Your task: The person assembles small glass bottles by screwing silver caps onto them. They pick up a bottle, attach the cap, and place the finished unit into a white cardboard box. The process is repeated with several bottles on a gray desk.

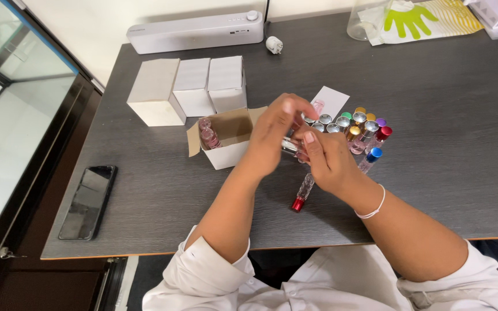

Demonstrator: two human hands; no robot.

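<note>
The dark table (433,86) runs past the frame edges, its far corner things cut off. An open white box (229,151) holds bottles, half hidden by its flap. The left hand (275,135) and right hand (329,161) meet, both pinched on a small glass bottle (291,147), mostly covered. Behind them, capped bottles (364,129) stand partly hidden.

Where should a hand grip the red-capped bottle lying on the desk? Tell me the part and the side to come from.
Grip the clear, ribbed body of the red-capped bottle, not the small cap. It lies flat on the desk, cap toward the near edge, partly under the right hand. Probably best to come from above, pinching across its narrow width; its left side is open, while the right wrist crowds the other.
</note>
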